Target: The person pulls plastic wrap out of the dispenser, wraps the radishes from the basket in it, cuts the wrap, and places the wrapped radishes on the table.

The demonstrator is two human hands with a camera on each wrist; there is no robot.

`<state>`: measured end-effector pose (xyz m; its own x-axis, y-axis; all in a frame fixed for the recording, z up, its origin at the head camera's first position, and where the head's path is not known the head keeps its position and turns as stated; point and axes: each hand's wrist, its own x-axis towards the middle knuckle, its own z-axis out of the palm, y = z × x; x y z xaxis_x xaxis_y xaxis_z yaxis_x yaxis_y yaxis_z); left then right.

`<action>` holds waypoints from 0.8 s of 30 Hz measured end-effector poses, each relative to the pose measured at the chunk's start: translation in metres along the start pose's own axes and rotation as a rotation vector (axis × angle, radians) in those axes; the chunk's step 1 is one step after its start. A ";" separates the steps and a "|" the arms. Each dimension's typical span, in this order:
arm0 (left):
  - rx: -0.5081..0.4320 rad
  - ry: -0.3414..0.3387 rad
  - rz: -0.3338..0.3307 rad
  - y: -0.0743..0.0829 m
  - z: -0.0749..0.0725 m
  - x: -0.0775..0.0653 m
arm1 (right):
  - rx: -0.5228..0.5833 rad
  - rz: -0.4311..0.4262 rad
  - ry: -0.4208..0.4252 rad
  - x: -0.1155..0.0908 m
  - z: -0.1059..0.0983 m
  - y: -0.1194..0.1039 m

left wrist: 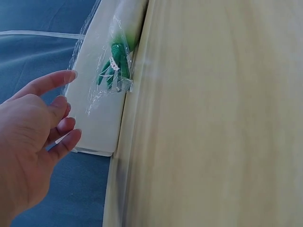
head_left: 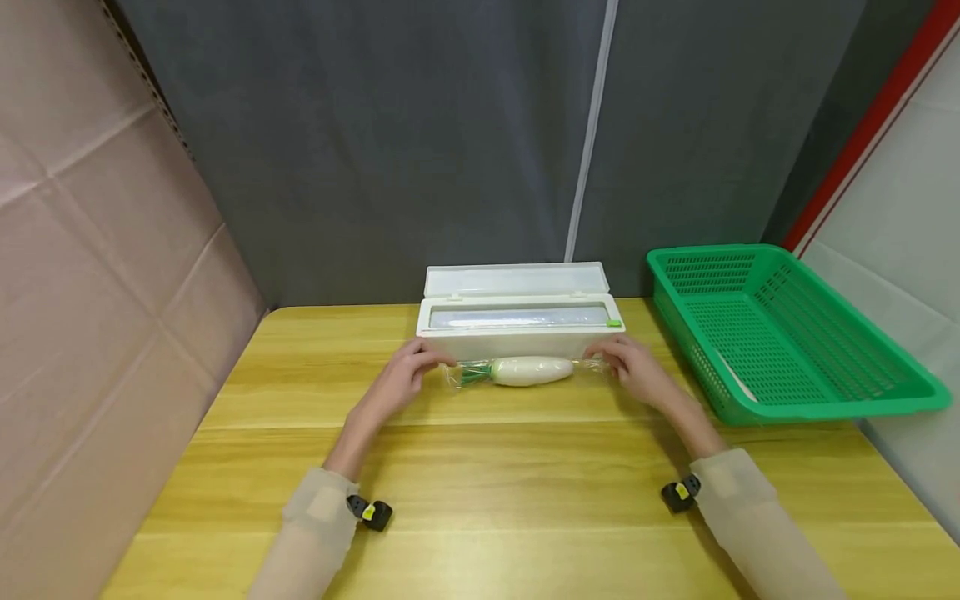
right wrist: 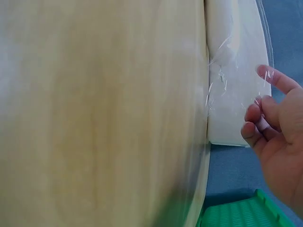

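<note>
A white radish (head_left: 532, 371) with green leaf stubs lies wrapped in clear cling film (head_left: 453, 377), along the front of a white film dispenser box (head_left: 517, 342). My left hand (head_left: 405, 375) is at the leafy end and holds the film's edge, the index finger stretched out along it. At the opposite end my right hand (head_left: 633, 371) pinches the film, with thumb and middle finger close together. Green leaf stubs (left wrist: 118, 61) show through wrinkled film in the left wrist view. In the right wrist view, loose film (right wrist: 222, 80) extends past the radish's tip toward the fingers.
The dispenser's lid (head_left: 517, 279) stands raised at the back, and a green slide cutter (head_left: 614, 323) sits at its right end. A green plastic basket (head_left: 832, 408) stands to the right, with a white item inside. A dark curtain (head_left: 375, 150) hangs behind the wooden table (head_left: 495, 500).
</note>
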<state>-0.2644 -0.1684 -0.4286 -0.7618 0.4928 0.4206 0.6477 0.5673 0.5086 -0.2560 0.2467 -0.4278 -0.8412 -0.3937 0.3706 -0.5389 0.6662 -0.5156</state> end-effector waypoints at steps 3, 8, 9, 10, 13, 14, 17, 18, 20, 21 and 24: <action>-0.003 -0.016 0.016 -0.001 0.001 0.000 | 0.020 -0.046 -0.010 -0.001 0.002 0.003; -0.024 -0.057 0.021 -0.002 0.000 -0.002 | 0.040 -0.113 0.001 -0.003 0.003 0.007; -0.027 -0.069 0.018 -0.001 0.000 -0.002 | 0.044 -0.121 0.001 -0.003 0.003 0.007; -0.030 -0.080 0.014 -0.001 0.000 -0.002 | 0.044 -0.130 0.002 -0.003 0.003 0.007; -0.030 -0.108 0.006 0.000 0.000 -0.003 | 0.030 -0.145 -0.005 -0.003 0.002 0.005; -0.030 -0.114 0.006 0.000 0.000 -0.003 | 0.027 -0.143 -0.014 -0.003 0.002 0.005; -0.027 -0.121 0.015 0.000 0.001 -0.003 | 0.010 -0.121 -0.047 -0.002 0.000 0.002; -0.027 -0.122 0.015 0.000 0.000 -0.003 | 0.010 -0.105 -0.064 -0.002 -0.001 0.001; -0.019 -0.126 0.021 0.000 0.001 -0.003 | 0.007 -0.072 -0.095 -0.001 -0.003 0.000; -0.012 -0.131 0.025 -0.001 0.001 -0.002 | 0.003 -0.055 -0.110 0.000 -0.003 0.000; 0.039 -0.147 0.041 -0.002 0.003 -0.001 | -0.018 -0.023 -0.143 0.002 -0.004 0.000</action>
<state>-0.2652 -0.1683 -0.4321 -0.7264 0.6058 0.3246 0.6806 0.5681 0.4627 -0.2574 0.2490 -0.4240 -0.8270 -0.4947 0.2673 -0.5583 0.6664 -0.4942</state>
